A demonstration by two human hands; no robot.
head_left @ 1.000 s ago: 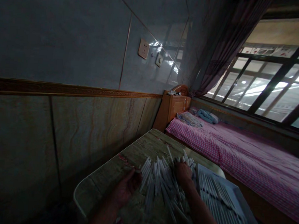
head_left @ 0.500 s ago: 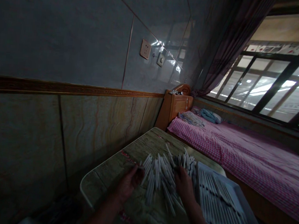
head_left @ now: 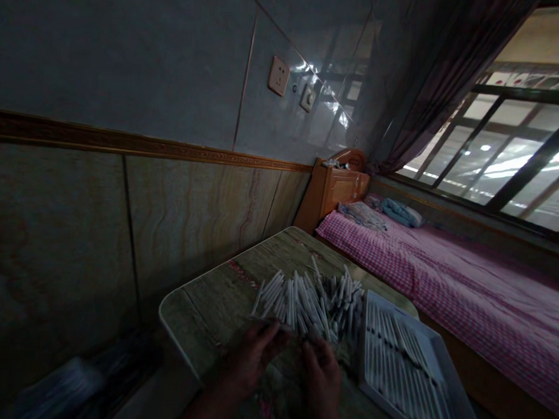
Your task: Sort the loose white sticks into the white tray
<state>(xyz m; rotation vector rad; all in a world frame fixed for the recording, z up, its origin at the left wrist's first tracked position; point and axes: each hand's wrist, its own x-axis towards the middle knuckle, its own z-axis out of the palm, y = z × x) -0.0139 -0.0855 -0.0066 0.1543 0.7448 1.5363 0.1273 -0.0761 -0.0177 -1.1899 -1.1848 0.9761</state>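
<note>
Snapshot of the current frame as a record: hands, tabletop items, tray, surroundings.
left hand: pinching a thin pale stick
right hand: fingertips close to the left's; grip unclear
table: green, wood-patterned top with pale edge
loose items: heap of slim white sticks, fanned out beyond the hands
tray: shallow, pale grey, rectangular, right of the heap, slim white sticks lined up inside
background: bed with pink checked cover, tiled wall
light: dim
</note>
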